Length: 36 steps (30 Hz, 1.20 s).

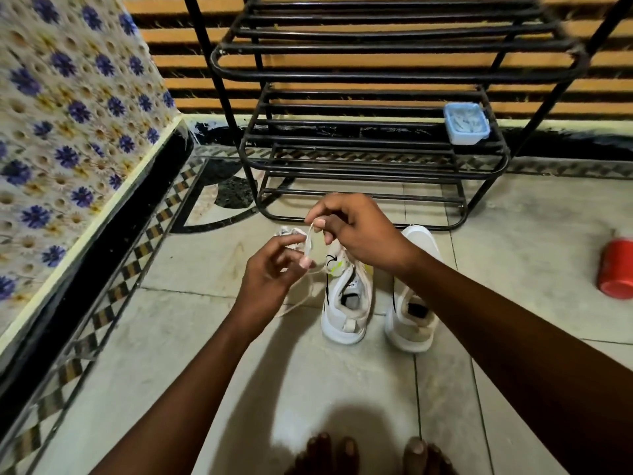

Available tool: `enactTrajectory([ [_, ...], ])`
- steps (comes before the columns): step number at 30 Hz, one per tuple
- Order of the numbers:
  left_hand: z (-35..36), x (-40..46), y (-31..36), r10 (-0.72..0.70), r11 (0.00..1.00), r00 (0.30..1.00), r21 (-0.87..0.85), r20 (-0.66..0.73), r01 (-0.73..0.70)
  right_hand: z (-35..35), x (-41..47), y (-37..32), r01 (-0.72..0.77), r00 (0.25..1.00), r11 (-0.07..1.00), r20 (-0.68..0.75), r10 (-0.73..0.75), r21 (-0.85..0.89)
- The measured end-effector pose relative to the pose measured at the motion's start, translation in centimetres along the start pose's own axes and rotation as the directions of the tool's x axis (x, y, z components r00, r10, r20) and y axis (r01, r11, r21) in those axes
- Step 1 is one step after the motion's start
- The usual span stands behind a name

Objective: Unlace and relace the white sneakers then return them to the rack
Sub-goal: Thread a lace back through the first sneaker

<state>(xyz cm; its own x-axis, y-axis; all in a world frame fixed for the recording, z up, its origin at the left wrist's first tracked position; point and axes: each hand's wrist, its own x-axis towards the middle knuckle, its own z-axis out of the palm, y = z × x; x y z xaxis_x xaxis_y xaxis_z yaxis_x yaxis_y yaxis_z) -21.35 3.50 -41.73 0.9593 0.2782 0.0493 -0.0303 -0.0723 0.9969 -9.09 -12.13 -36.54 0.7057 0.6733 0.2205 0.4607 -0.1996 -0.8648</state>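
The rack (359,159) is black metal tubing with a dull sheen. The sneakers (346,303) look matt white cloth and smooth rubber; the floor (212,337) is polished stone tile.

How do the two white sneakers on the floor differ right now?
The left sneaker has its lace pulled up, pinched by both hands (left hand, right hand); the right sneaker lies untouched. The left shows black and yellow-green markings; the right looks plainer. Both stand upright, toes toward the rack.

Bare forearms, no sleeves; left hand (270,269), right hand (356,231) ringless; bare toes (342,450).
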Motion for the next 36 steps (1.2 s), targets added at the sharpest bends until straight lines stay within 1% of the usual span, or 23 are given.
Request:
enactTrajectory([
  [2, 0.0, -0.2, -0.1, 0.103, 0.994, 0.989, 0.06, -0.106, -0.097, -0.5, -0.5, -0.3, -0.017, 1.0, 1.0, 0.005, 0.017, 0.014],
  [3, -0.3, -0.3, -0.4, 0.132, 0.988, 0.98, 0.096, -0.149, -0.119, -0.8, -0.8, -0.4, -0.02, 1.0, 1.0, 0.011, 0.02, 0.007],
  [5, -1.0, -0.4, -1.3, 0.15, 0.972, 0.968, 0.207, -0.203, -0.108, -1.5, -1.2, -0.5, -0.024, 0.999, 0.999, 0.02, 0.025, -0.039],
  [6, -1.5, -0.5, -2.2, 0.151, 0.95, 0.961, 0.301, -0.231, -0.076, -1.8, -1.4, -0.5, -0.03, 0.999, 0.997, 0.024, 0.032, -0.073],
  [8, -2.4, -0.7, -4.1, 0.145, 0.862, 0.941, 0.506, -0.304, 0.031, -2.2, -1.7, -0.4, -0.055, 0.998, 0.989, 0.02, 0.059, -0.138],
  [10, -3.6, -1.0, -5.4, 0.1, 0.733, 0.912, 0.649, -0.398, 0.203, -2.3, -2.0, -0.3, -0.07, 0.997, 0.977, -0.005, 0.071, -0.2],
  [13, -4.9, -1.5, -5.7, -0.086, 0.518, 0.864, 0.719, -0.496, 0.463, -2.1, -2.3, -0.1, -0.068, 0.998, 0.966, -0.013, 0.067, -0.248],
  [14, -5.0, -1.7, -5.7, -0.151, 0.458, 0.854, 0.73, -0.498, 0.507, -2.0, -2.5, -0.1, -0.057, 0.998, 0.966, -0.004, 0.058, -0.253],
  [15, -5.0, -1.9, -5.6, -0.195, 0.434, 0.852, 0.736, -0.486, 0.52, -1.8, -2.7, -0.4, -0.039, 0.999, 0.967, 0.009, 0.042, -0.253],
  [16, -4.9, -2.0, -5.4, -0.205, 0.479, 0.866, 0.724, -0.457, 0.496, -1.6, -2.9, -0.7, -0.02, 0.999, 0.968, 0.023, 0.027, -0.25],
  [17, -4.9, -1.9, -5.1, -0.175, 0.618, 0.901, 0.669, -0.396, 0.414, -1.4, -3.0, -1.1, -0.003, 0.999, 0.969, 0.038, 0.013, -0.245],
  [18, -4.6, -1.6, -4.6, -0.108, 0.784, 0.944, 0.558, -0.311, 0.273, -1.2, -3.1, -1.4, 0.008, 0.999, 0.971, 0.048, 0.003, -0.237],
  [19, -4.0, -1.3, -3.8, -0.051, 0.901, 0.976, 0.412, -0.213, 0.137, -1.0, -3.2, -1.6, 0.018, 0.999, 0.974, 0.051, -0.006, -0.227],
  [20, -3.2, -1.1, -2.4, -0.018, 0.965, 0.994, 0.257, -0.103, 0.044, -0.9, -3.1, -1.9, 0.029, 0.999, 0.976, 0.048, -0.019, -0.214],
  [21, -2.1, -1.1, -1.1, -0.019, 0.993, 1.0, 0.112, -0.005, 0.02, -0.7, -3.1, -2.0, 0.038, 0.999, 0.979, 0.041, -0.031, -0.198],
  [22, -1.2, -1.0, -0.1, -0.039, 0.999, 0.997, 0.015, 0.064, 0.038, -0.7, -2.9, -2.2, 0.043, 0.999, 0.982, 0.032, -0.038, -0.184],
  [23, -0.3, -0.8, 0.6, -0.056, 0.998, 0.994, -0.032, 0.093, 0.059, -0.7, -2.8, -2.3, 0.046, 0.999, 0.984, 0.027, -0.042, -0.17],
  [26, 0.3, -0.8, 1.2, -0.027, 0.998, 0.999, -0.05, 0.041, 0.029, -1.0, -2.5, -2.4, 0.059, 0.998, 0.985, 0.024, -0.056, -0.164],
  [29, -0.8, -0.4, 0.1, -0.019, 1.0, 0.999, 0.014, -0.04, 0.02, -1.9, -2.2, -2.0, 0.053, 0.999, 0.984, 0.004, -0.053, -0.172],
  [31, -1.5, -0.4, -1.2, -0.036, 0.987, 0.991, 0.15, -0.13, 0.056, -2.3, -2.1, -1.3, 0.068, 0.998, 0.973, -0.001, -0.071, -0.22],
  [33, -2.4, -0.2, -3.2, -0.09, 0.916, 0.963, 0.36, -0.253, 0.18, -2.6, -2.2, -0.5, 0.097, 0.995, 0.952, 0.014, -0.097, -0.289],
  [34, -3.0, -0.1, -4.1, -0.145, 0.845, 0.939, 0.455, -0.311, 0.281, -2.6, -2.3, -0.1, 0.101, 0.995, 0.944, 0.016, -0.101, -0.314],
  [36, -3.5, 0.0, -4.6, -0.278, 0.67, 0.875, 0.573, -0.396, 0.472, -2.8, -2.6, 0.6, 0.086, 0.995, 0.932, -0.013, -0.097, -0.352],
])
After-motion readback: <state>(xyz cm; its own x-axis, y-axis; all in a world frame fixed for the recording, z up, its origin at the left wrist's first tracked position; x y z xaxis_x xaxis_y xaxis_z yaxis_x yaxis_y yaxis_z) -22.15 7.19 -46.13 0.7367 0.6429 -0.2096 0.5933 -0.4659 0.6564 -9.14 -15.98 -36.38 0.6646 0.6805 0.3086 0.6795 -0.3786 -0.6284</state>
